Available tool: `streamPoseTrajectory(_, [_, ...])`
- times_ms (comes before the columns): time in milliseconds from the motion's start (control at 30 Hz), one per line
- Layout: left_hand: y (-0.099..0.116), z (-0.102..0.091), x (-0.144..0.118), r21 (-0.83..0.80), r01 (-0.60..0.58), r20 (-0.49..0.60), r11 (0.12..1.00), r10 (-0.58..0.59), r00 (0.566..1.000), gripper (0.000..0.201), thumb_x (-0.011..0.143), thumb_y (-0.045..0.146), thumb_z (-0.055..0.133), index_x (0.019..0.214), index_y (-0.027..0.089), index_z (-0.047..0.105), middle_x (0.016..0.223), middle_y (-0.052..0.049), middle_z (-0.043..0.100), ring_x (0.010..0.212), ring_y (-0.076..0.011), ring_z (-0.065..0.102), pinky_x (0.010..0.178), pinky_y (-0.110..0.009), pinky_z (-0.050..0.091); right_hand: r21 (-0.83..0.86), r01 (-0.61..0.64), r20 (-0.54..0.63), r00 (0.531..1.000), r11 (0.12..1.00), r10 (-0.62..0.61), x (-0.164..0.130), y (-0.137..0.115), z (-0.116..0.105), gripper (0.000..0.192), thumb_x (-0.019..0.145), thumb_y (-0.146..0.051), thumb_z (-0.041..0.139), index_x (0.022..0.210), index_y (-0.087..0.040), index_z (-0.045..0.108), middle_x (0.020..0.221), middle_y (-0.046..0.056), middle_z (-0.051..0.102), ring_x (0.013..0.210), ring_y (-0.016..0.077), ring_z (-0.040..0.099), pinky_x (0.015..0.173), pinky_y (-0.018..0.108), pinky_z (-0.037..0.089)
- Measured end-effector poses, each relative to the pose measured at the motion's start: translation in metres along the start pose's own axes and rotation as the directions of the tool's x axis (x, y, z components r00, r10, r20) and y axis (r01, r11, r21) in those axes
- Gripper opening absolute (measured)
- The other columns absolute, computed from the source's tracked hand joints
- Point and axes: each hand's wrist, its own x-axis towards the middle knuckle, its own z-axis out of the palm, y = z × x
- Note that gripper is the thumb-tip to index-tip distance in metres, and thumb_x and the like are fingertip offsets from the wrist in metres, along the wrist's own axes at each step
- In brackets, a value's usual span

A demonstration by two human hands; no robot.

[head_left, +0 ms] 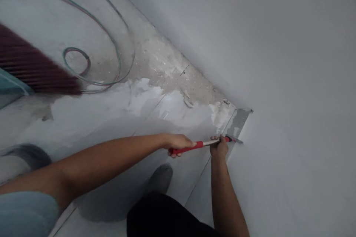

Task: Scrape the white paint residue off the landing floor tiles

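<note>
Down at the foot of the white wall [278, 63], the left hand [178, 143] is closed around the red handle [189, 149] of a scraper, while the right hand [219, 147] grips the same tool nearer the wall, fingers curled tight. Its wide metal blade [239, 121] lies flat against the wall's base, just beside patchy plaster on the floor [167, 66]; coiled cables [91, 63] and a broom [33, 66] lie well away from the wall.
</note>
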Motion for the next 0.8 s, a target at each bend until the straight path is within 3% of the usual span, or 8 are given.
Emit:
streamPoseTrajectory(100, [0.006,0.004,0.009,-0.081,-0.037,-0.002,0.996,0.037,0.999,0.065,0.081,0.069,0.024,0.125,0.024,0.038,0.053,0.003,0.044,0.036,-0.0113,0.042,0.037,-0.021,0.033,0.016,-0.038,-0.061,0.997,0.999,0.039,0.010,-0.013,0.007,0.018,0.072,-0.019,0.052,0.071,-0.021,0.034,0.047,-0.012,0.038,0.041,0.0043,0.044,0.045,0.018,0.046])
streamPoseTrajectory(233, [-0.003,0.012,0.007,-0.050,-0.050,0.054,0.997,0.053,0.997,0.069,0.078,0.072,0.027,0.124,0.023,0.040,0.054,0.003,0.045,0.035,-0.0112,0.043,0.037,-0.022,0.034,0.030,-0.026,-0.028,0.999,0.999,0.027,0.001,-0.012,-0.005,0.022,0.069,-0.020,0.057,0.072,-0.021,0.035,0.050,-0.012,0.041,0.045,0.0057,0.049,0.048,0.021,0.049])
streamPoseTrajectory(467, [0.006,0.005,0.005,-0.085,-0.058,0.042,0.995,0.062,0.997,0.069,0.079,0.070,0.025,0.125,0.020,0.038,0.053,0.003,0.045,0.037,-0.0123,0.044,0.037,-0.022,0.033,0.006,-0.010,-0.066,0.998,1.000,0.010,0.003,-0.019,0.003,0.013,0.072,-0.017,0.052,0.071,-0.020,0.039,0.049,-0.011,0.041,0.044,0.0049,0.046,0.046,0.019,0.047])
streamPoseTrajectory(633, [-0.006,0.018,-0.002,-0.074,-0.026,0.081,0.997,0.032,0.996,0.067,0.078,0.072,0.027,0.119,0.021,0.043,0.054,0.002,0.047,0.035,-0.0115,0.043,0.038,-0.023,0.036,0.038,-0.083,-0.042,0.996,0.996,0.084,-0.011,-0.008,-0.012,0.021,0.068,-0.019,0.059,0.072,-0.020,0.039,0.050,-0.010,0.045,0.047,0.0066,0.049,0.050,0.022,0.049])
streamPoseTrajectory(800, [0.023,0.011,0.016,-0.121,-0.043,-0.019,0.992,0.041,0.999,0.064,0.082,0.067,0.024,0.118,0.018,0.041,0.054,0.002,0.045,0.038,-0.0117,0.043,0.038,-0.022,0.033,-0.077,0.023,0.011,1.000,0.997,-0.022,0.022,-0.028,0.009,0.016,0.072,-0.023,0.053,0.072,-0.021,0.037,0.048,-0.011,0.039,0.044,0.0050,0.046,0.048,0.019,0.047])
